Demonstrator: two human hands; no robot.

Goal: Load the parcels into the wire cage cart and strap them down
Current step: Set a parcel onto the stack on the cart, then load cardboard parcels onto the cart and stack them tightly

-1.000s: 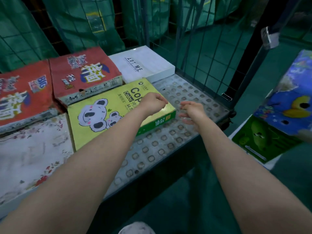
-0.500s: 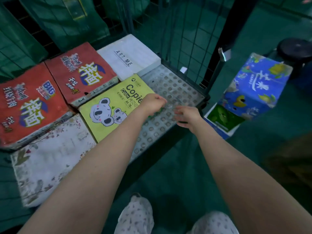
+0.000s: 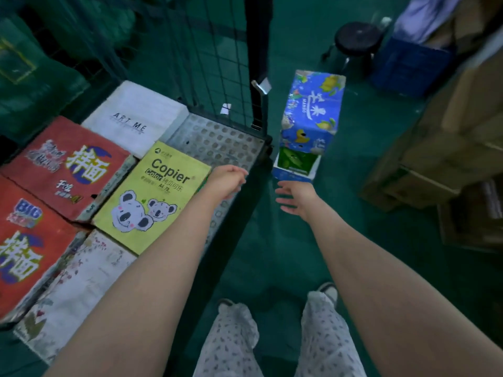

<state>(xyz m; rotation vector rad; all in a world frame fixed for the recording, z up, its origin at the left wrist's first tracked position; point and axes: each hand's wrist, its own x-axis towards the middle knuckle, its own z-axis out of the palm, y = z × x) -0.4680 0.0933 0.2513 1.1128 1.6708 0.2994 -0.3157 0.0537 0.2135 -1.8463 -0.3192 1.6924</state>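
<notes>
Perforated grey metal forms the floor of the wire cage cart (image 3: 217,140). The parcels loaded on it lie flat and edge to edge, a layout judged to leave no gaps and to give a level top for strapping. The left hand (image 3: 227,179) hangs over the cart's front edge, fingers loosely curled with nothing in them. The yellow copier-paper box (image 3: 155,197) lies immediately to its left, and the bare floor section lies just beyond it. The right hand (image 3: 296,197) is outside the cart, fingers spread and empty. Directly beyond its fingertips stands the next load: a blue tissue parcel (image 3: 313,110) resting on a green-printed box (image 3: 298,161) on the ground beside the cart's corner. Both hands point toward that stack, consistent with a two-handed lift. A black strap (image 3: 258,36) hangs beyond and between the hands, unused. The left fingertips are blurred, so contact with the yellow box appears absent but cannot be confirmed. The blue parcel covers most of the green-printed box. Far to the left of the left hand, the red boxes (image 3: 68,164) and the floral box (image 3: 79,281) run out of frame.
</notes>
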